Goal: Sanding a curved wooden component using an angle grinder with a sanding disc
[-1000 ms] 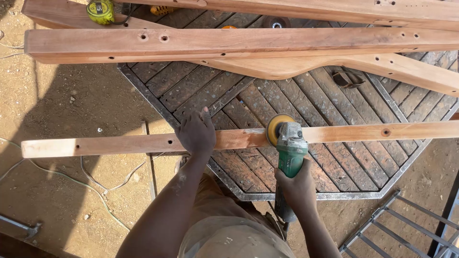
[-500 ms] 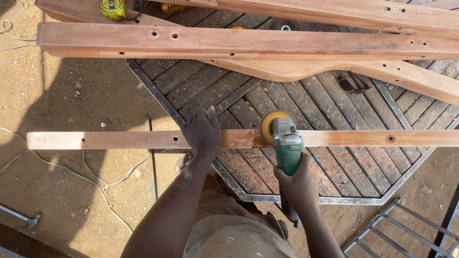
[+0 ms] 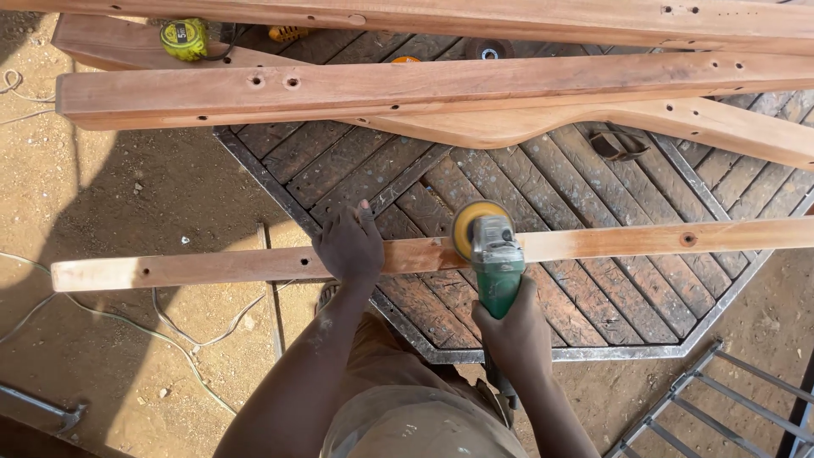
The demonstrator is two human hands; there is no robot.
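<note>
Since the earlier frames, both hands sit about where they were on the long pale wooden slat (image 3: 212, 267); the green angle grinder with the yellow sanding disc (image 3: 487, 246) shows only a slight shift along it, and the rest of the change looks like head-camera motion.

Landmark: the slat. It runs left to right across the view, its right part over the octagonal slatted wooden panel with a metal rim (image 3: 593, 297), its left end out over bare dirt ground (image 3: 127, 195).

Left hand (image 3: 349, 248): pressed palm-down on the slat near its middle, fingers curled over the far edge, pinning it.

Right hand (image 3: 513, 331): closed around the grinder body just this side of the slat. The disc sits on the slat's top face, just right of the left hand.

Handling, as a judgement: stiff and fairly light for its length, with dry sanded faces that grip well. It is narrow, so it may skate or twist under the disc unless held close to the tool. The left end looks unsupported and may bounce. Drilled holes show near both ends.

Beyond the slat: several thicker reddish-brown wooden rails with drilled holes (image 3: 381, 89), one with a curved swell. A yellow tape measure (image 3: 184, 38) sits on them, far left. Thin cables (image 3: 186, 331) trail over the dirt on the near side, left.
</note>
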